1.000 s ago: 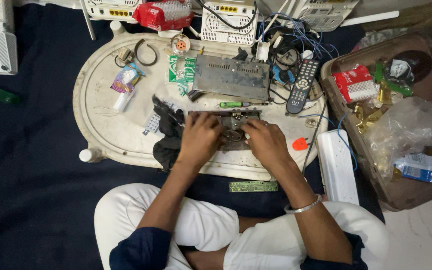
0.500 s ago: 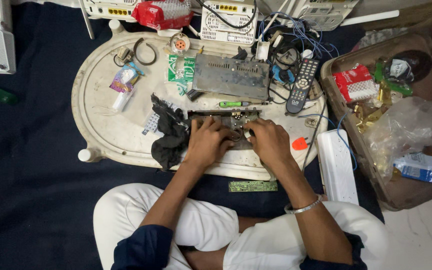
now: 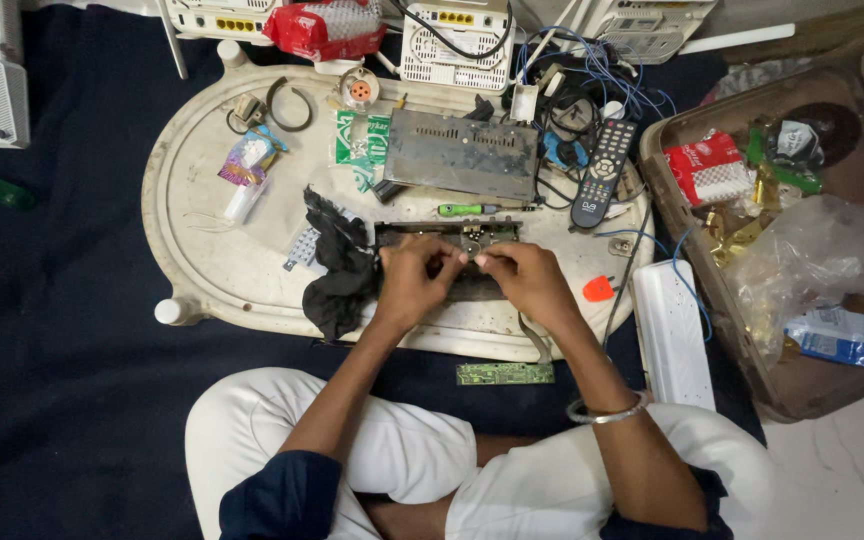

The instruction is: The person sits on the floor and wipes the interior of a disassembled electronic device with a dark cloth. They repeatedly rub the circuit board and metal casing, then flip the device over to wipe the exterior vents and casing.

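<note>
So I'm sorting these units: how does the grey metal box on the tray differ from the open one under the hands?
The grey metal box lies closed and untouched; the open chassis is held by the left hand and right hand. The box shows a plain slotted lid; the chassis shows exposed parts inside. Both lie flat on the white tray.

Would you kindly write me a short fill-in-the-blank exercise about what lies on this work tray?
1. Both hands, the left hand and the right hand, rest on an opened ____ board.
2. The screwdriver has a ____ handle.
3. The black cloth lies beside the ____ hand.
4. The remote control lies to the ____ of the grey metal box.

Missing words: circuit; green; left; right
</note>
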